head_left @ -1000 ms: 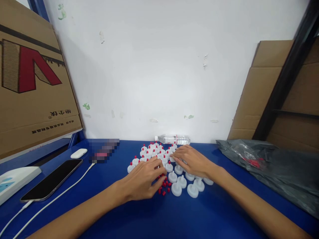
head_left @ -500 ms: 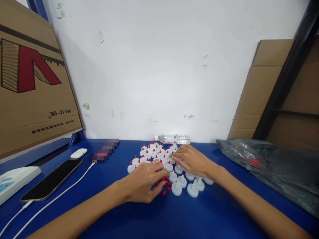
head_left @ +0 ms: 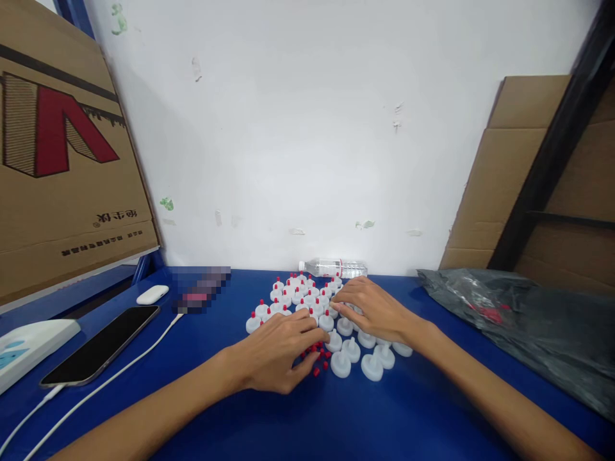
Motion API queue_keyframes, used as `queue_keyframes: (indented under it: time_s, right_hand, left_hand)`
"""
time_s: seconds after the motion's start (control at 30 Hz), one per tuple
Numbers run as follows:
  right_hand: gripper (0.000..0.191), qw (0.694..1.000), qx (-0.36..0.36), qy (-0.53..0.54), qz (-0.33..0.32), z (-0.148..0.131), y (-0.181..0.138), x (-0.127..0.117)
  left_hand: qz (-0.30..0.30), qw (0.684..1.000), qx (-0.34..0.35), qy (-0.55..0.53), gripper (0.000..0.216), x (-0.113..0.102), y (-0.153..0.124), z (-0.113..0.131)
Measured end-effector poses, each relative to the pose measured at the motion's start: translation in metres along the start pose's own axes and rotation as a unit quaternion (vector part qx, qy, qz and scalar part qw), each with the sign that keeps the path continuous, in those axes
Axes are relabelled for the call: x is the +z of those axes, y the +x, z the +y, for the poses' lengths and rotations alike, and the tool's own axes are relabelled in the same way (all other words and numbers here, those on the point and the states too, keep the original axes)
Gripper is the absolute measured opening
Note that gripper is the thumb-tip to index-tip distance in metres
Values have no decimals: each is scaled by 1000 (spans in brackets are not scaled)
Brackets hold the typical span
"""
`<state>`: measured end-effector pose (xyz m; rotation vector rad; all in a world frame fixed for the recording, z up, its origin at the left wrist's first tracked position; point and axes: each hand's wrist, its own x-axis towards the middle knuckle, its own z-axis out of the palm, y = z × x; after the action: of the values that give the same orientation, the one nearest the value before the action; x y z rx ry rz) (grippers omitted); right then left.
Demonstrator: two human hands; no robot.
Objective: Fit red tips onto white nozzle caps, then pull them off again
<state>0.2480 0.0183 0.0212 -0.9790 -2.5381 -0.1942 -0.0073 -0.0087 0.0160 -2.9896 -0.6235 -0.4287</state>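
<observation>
My left hand [head_left: 283, 349] is low over a small heap of loose red caps [head_left: 323, 360], thumb and forefinger apart with nothing visible between them. My right hand [head_left: 368, 307] reaches in from the right, its thumb and fingertips together at a white round nozzle piece [head_left: 331, 312], partly hidden by the fingers. Left of and behind the hands stand several white nozzle pieces with red tips [head_left: 325, 320]. Bare white nozzle pieces [head_left: 371, 366] without red tips sit below and under my right hand.
A clear bottle [head_left: 336, 267] lies along the wall. At the left are a phone [head_left: 100, 346], a white earbud case [head_left: 152, 294], a white cable [head_left: 120, 379] and a white box [head_left: 36, 349]. A grey plastic bag [head_left: 523, 333] covers the right side of the blue table [head_left: 307, 422].
Both hands stay in nearly the same place. The view has shifted very slightly; no piece has visibly moved.
</observation>
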Motion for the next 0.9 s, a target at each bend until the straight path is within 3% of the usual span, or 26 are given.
queue_keyframes:
  time_s: [0.3,0.53,0.67,0.77,0.9]
  right_hand:
    - [20,1000,-6,-1,-2,-5,3,17]
    - [19,997,5,20,78,-13,2,5]
    - [16,994,-69,-31,82,-25,5,7]
    - [15,983,-134,-73,106,-35,7,11]
    - [18,979,-138,-77,129,-40,5,12]
  left_hand:
    - [-8,1000,-12,-2,25,0,0,1]
    - [95,990,-107,10,18,2,1,-7]
    - [129,979,-157,10,19,5,2,-8]
    - [129,982,-141,7,21,6,2,-8]
    - [138,981,-139,12,20,7,3,-8]
